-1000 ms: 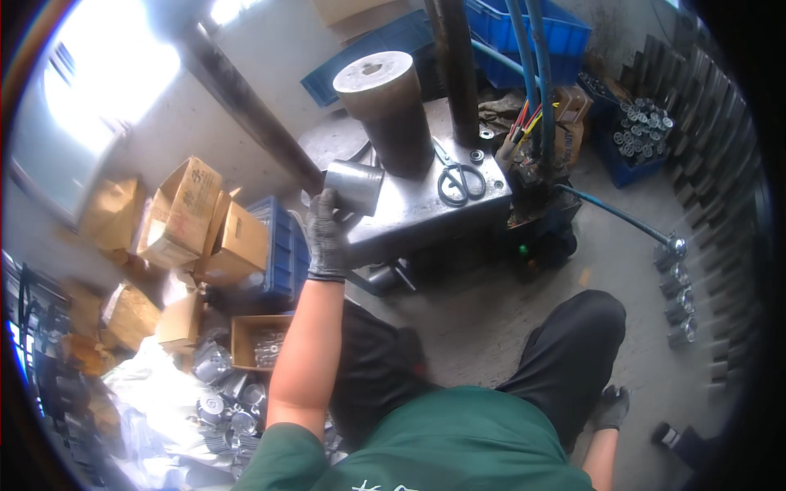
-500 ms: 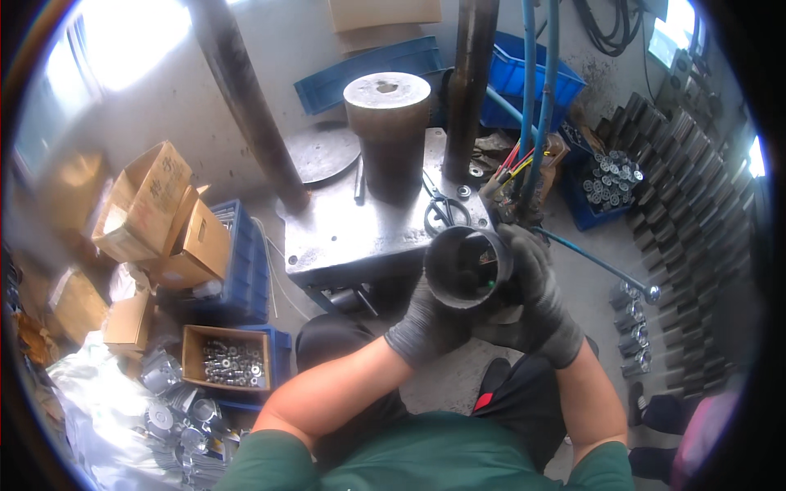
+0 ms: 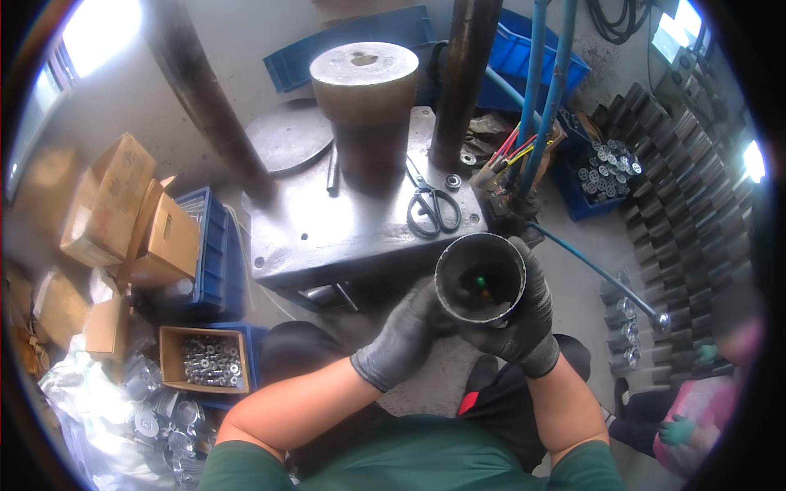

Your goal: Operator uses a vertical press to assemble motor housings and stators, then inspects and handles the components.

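A dark metal cylinder (image 3: 443, 282), hollow and with its round mouth tilted up toward me, is held over the gap in front of the metal table. Small green and orange spots show deep inside it; what they belong to I cannot make out. My right hand (image 3: 528, 327), in a dark grey glove, is wrapped round its right and lower side. On the left side, my gloved left hand (image 3: 401, 331) comes up against the wall, its fingertips smeared and partly hidden. Black-handled scissors (image 3: 434, 214) lie on the table just beyond the cylinder.
A thick steel column (image 3: 372, 147) stands on the metal table (image 3: 286, 233), beside a short rod (image 3: 332, 170) and a small ring (image 3: 453, 182). Boxes of metal parts (image 3: 205, 360) sit left. To the right are a ball-ended lever (image 3: 606, 282), stacked cylinders (image 3: 688, 229) and another person's gloved hand (image 3: 677, 430).
My view has shifted, so the table appears larger and further left. The cylinder's mouth has turned more squarely toward me. My left hand has slid from beneath it toward its left side.
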Available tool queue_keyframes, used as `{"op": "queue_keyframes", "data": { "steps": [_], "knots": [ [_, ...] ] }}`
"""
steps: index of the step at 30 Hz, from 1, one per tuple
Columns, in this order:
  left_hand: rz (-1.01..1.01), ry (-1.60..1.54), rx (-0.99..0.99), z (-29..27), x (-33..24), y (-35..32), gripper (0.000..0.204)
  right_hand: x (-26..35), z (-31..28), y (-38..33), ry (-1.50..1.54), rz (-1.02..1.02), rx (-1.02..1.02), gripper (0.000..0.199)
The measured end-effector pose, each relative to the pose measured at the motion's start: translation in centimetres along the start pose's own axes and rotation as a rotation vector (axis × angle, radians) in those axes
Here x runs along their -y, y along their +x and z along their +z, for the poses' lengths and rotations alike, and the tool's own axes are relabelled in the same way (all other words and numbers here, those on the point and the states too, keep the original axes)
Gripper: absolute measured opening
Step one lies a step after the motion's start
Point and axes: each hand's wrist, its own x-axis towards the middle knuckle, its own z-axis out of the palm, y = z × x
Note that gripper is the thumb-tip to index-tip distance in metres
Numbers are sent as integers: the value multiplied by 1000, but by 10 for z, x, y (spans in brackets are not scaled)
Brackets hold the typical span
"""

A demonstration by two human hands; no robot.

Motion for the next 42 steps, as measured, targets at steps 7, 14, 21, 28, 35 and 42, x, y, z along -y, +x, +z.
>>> {"op": "queue_keyframes", "data": {
  "steps": [7,14,21,28,35,42],
  "knots": [
    [623,194,81,20,-25,-21,76,14,-9,-5,32,8,35,110],
    [854,817,178,18,-30,-14,108,13,-4,-12,97,64,129,114],
    [830,832,208,16,-37,-17,113,15,-9,-16,20,32,152,119],
    [950,819,388,13,-42,-18,111,20,-18,-16,-168,-74,164,121],
    [928,749,489,13,-44,-19,113,24,-25,-17,-219,-139,153,120],
    [797,673,478,11,-50,-22,99,26,-27,-22,-273,-161,133,119]
  ]
}}
